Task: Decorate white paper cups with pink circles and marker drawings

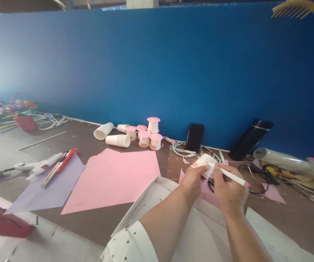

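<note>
My left hand [193, 182] grips a small white paper cup [204, 160] with a pinkish patch on its side, tipped over between the fingers. A white marker with a pink end [235, 176] is held in my right hand [231, 189], its tip close to the cup; whether it touches I cannot tell. Both hands are above a white folded board [200, 222] at the table's front. Pink and purple paper scraps [211, 194] lie under the hands, beside a dark scissors-like loop [210, 185] that is partly covered.
Pink-topped cups [153, 125] stand by the blue partition [157, 65], near lying paper cups [117, 140]. Pink paper [118, 178], a red cutter [60, 167] and a glue gun [39, 165] lie leftward. A phone [195, 137] and black bottle [251, 139] lean behind my hands.
</note>
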### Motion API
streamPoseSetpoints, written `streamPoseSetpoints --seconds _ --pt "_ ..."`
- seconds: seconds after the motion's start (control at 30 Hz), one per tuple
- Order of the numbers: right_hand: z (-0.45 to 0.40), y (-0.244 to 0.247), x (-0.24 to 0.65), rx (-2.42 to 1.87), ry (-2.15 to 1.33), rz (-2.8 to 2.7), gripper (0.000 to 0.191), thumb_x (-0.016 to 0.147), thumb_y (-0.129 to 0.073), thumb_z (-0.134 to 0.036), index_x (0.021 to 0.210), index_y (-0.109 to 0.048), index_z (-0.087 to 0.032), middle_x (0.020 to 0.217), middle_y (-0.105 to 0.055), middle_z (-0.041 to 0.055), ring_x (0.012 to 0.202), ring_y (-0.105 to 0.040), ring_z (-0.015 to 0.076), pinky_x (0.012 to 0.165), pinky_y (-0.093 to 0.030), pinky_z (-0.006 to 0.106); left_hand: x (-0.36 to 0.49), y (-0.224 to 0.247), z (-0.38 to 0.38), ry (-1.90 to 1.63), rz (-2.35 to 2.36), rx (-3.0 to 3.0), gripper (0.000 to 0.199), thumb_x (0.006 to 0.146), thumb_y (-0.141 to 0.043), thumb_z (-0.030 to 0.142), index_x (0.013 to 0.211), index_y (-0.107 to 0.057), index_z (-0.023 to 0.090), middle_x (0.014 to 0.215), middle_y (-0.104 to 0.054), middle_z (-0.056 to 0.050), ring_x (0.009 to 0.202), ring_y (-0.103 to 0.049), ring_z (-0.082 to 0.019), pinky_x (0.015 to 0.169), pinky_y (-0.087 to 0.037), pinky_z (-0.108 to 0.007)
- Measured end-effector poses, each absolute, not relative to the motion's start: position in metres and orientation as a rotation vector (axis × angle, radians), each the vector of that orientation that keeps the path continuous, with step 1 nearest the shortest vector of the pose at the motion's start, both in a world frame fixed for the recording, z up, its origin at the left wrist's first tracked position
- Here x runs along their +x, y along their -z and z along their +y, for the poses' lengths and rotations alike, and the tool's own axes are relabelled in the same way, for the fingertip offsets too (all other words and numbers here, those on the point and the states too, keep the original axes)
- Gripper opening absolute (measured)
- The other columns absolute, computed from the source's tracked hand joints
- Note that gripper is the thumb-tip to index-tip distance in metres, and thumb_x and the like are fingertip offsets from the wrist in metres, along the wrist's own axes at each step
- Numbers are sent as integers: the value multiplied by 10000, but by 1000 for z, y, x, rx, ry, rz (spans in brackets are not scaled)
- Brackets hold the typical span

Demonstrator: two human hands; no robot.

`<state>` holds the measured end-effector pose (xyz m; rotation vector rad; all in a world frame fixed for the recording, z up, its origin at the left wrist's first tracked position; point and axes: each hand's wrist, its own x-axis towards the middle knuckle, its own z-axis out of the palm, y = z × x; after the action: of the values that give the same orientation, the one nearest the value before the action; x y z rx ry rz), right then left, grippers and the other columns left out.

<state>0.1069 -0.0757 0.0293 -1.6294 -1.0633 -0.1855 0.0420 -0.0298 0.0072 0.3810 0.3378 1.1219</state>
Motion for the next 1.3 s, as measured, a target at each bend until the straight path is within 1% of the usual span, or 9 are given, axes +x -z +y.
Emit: streamPoseSetpoints --seconds 0.2,0.53,0.77,1.13,1.3 --pt "-76 -29 107 -1653 139 -1036 216 745 -604 -374 810 -699 -191 767 -722 74 720 -674 244 677 -479 336 42 -6 -29 -1135 298 370 330 574 -778 150 894 -721 94 859 -720 -81 778 -662 -187 815 -475 -280" --pt "-76 -32 106 -1645 172 -1039 213 744 -594 -373 794 -691 -190 770 -720 78 711 -669 239 662 -471 331 42 -7 -29 -1131 329 354 310 567 -781 153 865 -717 95 824 -712 -78 726 -653 -175 774 -486 -269" --pt "-77 -33 107 -1671 148 -1021 219 730 -593 -381 790 -692 -195 793 -724 80 727 -669 249 659 -466 336 43 -5 -28 -1130 348 339 347 561 -784 150 898 -718 98 844 -714 -74 734 -651 -167 774 -484 -263" --pt "-75 -31 107 -1675 187 -1031 230 749 -591 -394 791 -693 -192 771 -717 78 728 -665 248 673 -470 341 43 -5 -27 -1148 339 339 332 583 -772 144 908 -727 94 896 -727 -94 786 -673 -185 824 -495 -271" --pt "-76 -30 108 -1669 151 -1030 215 755 -601 -383 802 -694 -194 795 -721 74 741 -670 242 699 -483 347 44 -4 -27 -1153 316 337 362 597 -763 134 954 -722 92 931 -730 -101 820 -686 -198 838 -501 -272"
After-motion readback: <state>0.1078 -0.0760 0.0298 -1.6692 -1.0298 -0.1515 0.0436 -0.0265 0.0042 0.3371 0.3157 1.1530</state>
